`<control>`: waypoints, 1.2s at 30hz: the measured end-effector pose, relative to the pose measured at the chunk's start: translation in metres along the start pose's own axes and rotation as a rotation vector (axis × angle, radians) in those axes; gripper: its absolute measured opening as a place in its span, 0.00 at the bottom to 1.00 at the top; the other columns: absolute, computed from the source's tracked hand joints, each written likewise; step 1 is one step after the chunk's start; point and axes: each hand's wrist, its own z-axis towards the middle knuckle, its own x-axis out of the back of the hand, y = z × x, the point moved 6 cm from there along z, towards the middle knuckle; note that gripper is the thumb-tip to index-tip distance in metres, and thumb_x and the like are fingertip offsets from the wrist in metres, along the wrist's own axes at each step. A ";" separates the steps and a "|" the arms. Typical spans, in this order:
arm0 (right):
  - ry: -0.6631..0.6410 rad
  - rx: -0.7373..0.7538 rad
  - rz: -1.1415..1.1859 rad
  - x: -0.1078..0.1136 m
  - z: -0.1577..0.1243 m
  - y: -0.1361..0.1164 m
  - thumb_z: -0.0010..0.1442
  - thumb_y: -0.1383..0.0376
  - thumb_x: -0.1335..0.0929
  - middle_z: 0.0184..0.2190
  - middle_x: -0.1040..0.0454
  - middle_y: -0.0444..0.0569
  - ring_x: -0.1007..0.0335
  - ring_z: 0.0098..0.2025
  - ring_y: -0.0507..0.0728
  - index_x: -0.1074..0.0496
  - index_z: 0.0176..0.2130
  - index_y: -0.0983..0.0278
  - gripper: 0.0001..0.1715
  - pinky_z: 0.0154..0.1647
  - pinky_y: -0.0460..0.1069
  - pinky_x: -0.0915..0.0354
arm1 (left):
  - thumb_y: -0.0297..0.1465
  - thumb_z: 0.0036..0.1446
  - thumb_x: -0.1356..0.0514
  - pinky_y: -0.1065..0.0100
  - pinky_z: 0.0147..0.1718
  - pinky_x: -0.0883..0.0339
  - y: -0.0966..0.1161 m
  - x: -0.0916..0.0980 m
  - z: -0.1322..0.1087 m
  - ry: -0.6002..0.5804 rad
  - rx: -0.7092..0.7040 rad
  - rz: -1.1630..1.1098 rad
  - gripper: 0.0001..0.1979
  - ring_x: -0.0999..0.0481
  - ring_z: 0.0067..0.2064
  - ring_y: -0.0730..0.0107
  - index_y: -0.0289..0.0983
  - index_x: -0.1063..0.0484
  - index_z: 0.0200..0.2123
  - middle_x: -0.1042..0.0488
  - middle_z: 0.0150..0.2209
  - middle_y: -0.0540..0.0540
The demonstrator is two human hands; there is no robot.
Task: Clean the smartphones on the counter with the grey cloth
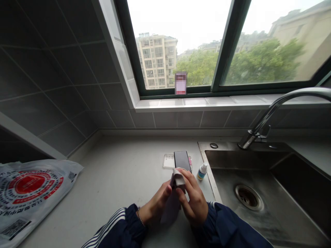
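A black phone (182, 159) is held tilted over the grey counter (124, 175). My left hand (156, 203) grips its lower part from the left, fingers closed round it. With its fingers curled, my right hand (192, 198) presses a small folded white cloth (178, 177) against the phone's screen. Behind the phone a clear phone case (169, 161) lies flat on the counter. A small white dropper bottle (202, 171) with a blue label stands just right of the hands, near the sink's edge.
A steel sink (258, 193) with a drain and a curved faucet (269, 113) fills the right side. A white plastic bag (28, 193) with red print lies at the left. Dark wall tiles and a window sill (207, 103) run behind.
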 end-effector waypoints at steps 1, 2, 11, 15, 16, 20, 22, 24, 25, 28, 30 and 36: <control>0.025 -0.017 0.026 0.002 0.000 0.002 0.66 0.67 0.40 0.60 0.37 0.55 0.43 0.65 0.65 0.39 0.63 0.63 0.26 0.65 0.64 0.45 | 0.59 0.54 0.47 0.66 0.31 0.30 -0.003 0.002 -0.001 0.008 -0.003 0.000 0.36 0.25 0.31 0.64 0.35 0.32 0.51 0.25 0.31 0.43; 0.048 -0.030 0.048 0.004 0.000 0.004 0.67 0.67 0.40 0.60 0.36 0.55 0.43 0.64 0.65 0.38 0.61 0.62 0.24 0.65 0.63 0.43 | 0.59 0.54 0.48 0.67 0.27 0.31 -0.006 0.004 -0.002 0.019 -0.003 0.005 0.36 0.24 0.28 0.65 0.35 0.32 0.50 0.25 0.28 0.43; 0.050 -0.076 0.176 0.003 -0.002 0.009 0.68 0.67 0.40 0.66 0.41 0.52 0.45 0.67 0.63 0.42 0.66 0.62 0.29 0.66 0.59 0.42 | 0.62 0.54 0.53 0.61 0.28 0.29 -0.030 0.018 0.000 0.041 0.153 -0.323 0.44 0.21 0.29 0.57 0.28 0.34 0.55 0.21 0.32 0.35; -0.033 0.001 0.049 -0.009 -0.006 0.007 0.68 0.69 0.42 0.69 0.50 0.54 0.53 0.70 0.65 0.49 0.69 0.64 0.32 0.67 0.64 0.46 | 0.58 0.58 0.49 0.56 0.46 0.31 -0.015 0.014 0.007 -0.029 0.101 -0.511 0.38 0.20 0.43 0.53 0.34 0.33 0.58 0.20 0.43 0.36; -0.051 0.024 0.003 -0.012 -0.007 0.006 0.68 0.69 0.42 0.70 0.51 0.55 0.55 0.70 0.66 0.50 0.69 0.65 0.33 0.67 0.65 0.47 | 0.56 0.58 0.48 0.56 0.50 0.33 -0.010 0.013 0.008 -0.032 0.079 -0.540 0.36 0.21 0.47 0.52 0.34 0.32 0.58 0.21 0.46 0.36; -0.110 0.098 -0.132 -0.022 -0.011 0.003 0.66 0.70 0.41 0.69 0.51 0.58 0.54 0.70 0.66 0.52 0.70 0.67 0.35 0.66 0.67 0.47 | 0.53 0.62 0.51 0.57 0.59 0.43 0.004 0.014 0.013 0.013 -0.008 -0.623 0.34 0.28 0.57 0.51 0.32 0.32 0.58 0.24 0.51 0.35; -0.145 0.126 -0.162 -0.025 -0.012 0.001 0.66 0.70 0.40 0.69 0.50 0.59 0.53 0.70 0.66 0.51 0.69 0.68 0.35 0.66 0.67 0.46 | 0.52 0.63 0.53 0.56 0.59 0.44 0.006 0.018 0.015 0.067 -0.031 -0.656 0.34 0.29 0.57 0.51 0.31 0.32 0.58 0.24 0.51 0.34; -0.166 0.151 -0.166 -0.026 -0.013 0.000 0.65 0.70 0.40 0.68 0.48 0.60 0.52 0.69 0.66 0.49 0.69 0.69 0.34 0.66 0.67 0.46 | 0.52 0.63 0.54 0.55 0.59 0.43 0.007 0.021 0.016 0.119 -0.035 -0.679 0.34 0.28 0.56 0.51 0.31 0.31 0.57 0.24 0.51 0.34; -0.170 0.160 -0.161 -0.025 -0.013 0.000 0.65 0.71 0.40 0.68 0.48 0.60 0.52 0.69 0.66 0.48 0.68 0.69 0.34 0.66 0.68 0.46 | 0.53 0.63 0.54 0.55 0.58 0.42 0.006 0.021 0.017 0.137 -0.033 -0.688 0.35 0.27 0.55 0.50 0.30 0.31 0.57 0.24 0.50 0.33; -0.166 0.161 -0.121 -0.023 -0.013 0.000 0.64 0.71 0.39 0.67 0.46 0.60 0.50 0.69 0.65 0.46 0.67 0.68 0.33 0.66 0.67 0.46 | 0.54 0.62 0.54 0.54 0.55 0.39 0.005 0.020 0.018 0.149 -0.016 -0.704 0.36 0.25 0.52 0.50 0.30 0.31 0.57 0.23 0.48 0.33; -0.155 0.146 -0.082 -0.022 -0.013 0.002 0.64 0.71 0.39 0.67 0.44 0.59 0.49 0.69 0.64 0.44 0.66 0.67 0.33 0.67 0.66 0.46 | 0.55 0.62 0.54 0.54 0.53 0.37 0.004 0.019 0.018 0.144 -0.009 -0.706 0.37 0.24 0.50 0.49 0.31 0.33 0.58 0.23 0.47 0.33; -0.131 0.120 -0.032 -0.023 -0.015 0.005 0.63 0.71 0.38 0.67 0.44 0.58 0.49 0.69 0.65 0.44 0.66 0.66 0.34 0.66 0.66 0.46 | 0.56 0.61 0.54 0.54 0.49 0.35 0.003 0.019 0.018 0.123 0.016 -0.705 0.39 0.23 0.47 0.50 0.31 0.35 0.60 0.23 0.46 0.33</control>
